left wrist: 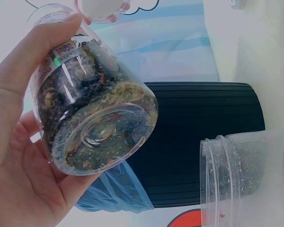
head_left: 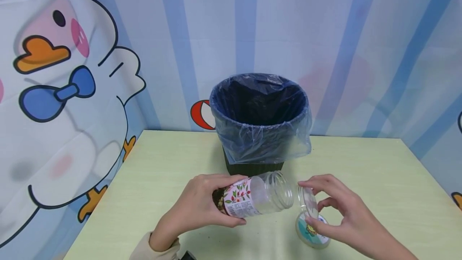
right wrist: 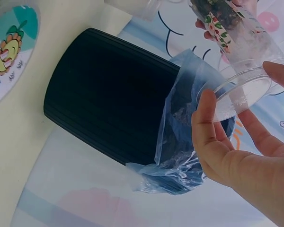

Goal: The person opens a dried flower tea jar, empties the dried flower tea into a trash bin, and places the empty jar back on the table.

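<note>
My left hand grips a clear plastic jar with a floral label, tipped on its side with its mouth facing right. Dark, crumbly dried bits fill the bottom end of this jar. Between thumb and fingers, my right hand pinches a clear round lid, held on edge just right of the jar's mouth and apart from it in the head view. Below that lid, a round teal-and-white piece with a cartoon print lies on the table.
Behind the hands stands a black bin lined with a blue plastic bag. A second clear jar, with small specks inside, shows in the left wrist view. The pale table meets a printed cloth backdrop.
</note>
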`<control>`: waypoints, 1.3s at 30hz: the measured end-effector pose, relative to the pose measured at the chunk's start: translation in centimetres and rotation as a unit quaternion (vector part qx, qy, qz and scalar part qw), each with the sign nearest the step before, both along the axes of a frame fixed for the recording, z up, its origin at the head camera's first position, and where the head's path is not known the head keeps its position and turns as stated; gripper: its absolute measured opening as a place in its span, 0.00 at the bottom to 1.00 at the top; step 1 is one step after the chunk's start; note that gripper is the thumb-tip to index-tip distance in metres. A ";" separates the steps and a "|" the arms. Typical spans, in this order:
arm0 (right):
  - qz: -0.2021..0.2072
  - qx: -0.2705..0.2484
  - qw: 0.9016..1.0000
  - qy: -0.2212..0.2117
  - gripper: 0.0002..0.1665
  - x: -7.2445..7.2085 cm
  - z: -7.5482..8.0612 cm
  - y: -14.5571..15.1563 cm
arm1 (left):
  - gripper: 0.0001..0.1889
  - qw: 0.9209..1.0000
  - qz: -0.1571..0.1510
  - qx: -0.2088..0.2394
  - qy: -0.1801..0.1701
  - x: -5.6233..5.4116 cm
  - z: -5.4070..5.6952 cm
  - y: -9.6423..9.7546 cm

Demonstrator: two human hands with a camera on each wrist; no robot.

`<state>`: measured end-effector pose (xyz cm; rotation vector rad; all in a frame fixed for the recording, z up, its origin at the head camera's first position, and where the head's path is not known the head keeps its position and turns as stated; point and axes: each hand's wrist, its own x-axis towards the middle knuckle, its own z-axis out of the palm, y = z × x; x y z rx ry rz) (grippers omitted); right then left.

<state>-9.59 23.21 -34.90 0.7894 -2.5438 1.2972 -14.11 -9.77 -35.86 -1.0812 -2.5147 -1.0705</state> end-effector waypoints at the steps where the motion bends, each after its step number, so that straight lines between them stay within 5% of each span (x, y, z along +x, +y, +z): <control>1: 0.002 0.000 1.000 -0.002 0.36 0.0 -0.1 0.0 | 0.40 1.000 0.000 0.000 0.000 0.0 0.0 0.0; 9: 0.013 -0.006 1.000 -0.023 0.35 0.0 -1.0 0.1 | 0.39 1.000 0.000 0.007 0.000 0.1 0.1 -0.1; 20: 0.051 -0.009 0.999 0.003 0.36 0.0 -3.0 0.1 | 0.38 1.000 0.000 0.019 -0.010 0.1 0.0 -0.3; 39: 0.087 0.013 0.994 -0.069 0.32 0.0 -5.5 -0.1 | 0.38 1.000 0.000 0.023 -0.003 0.1 0.3 -0.2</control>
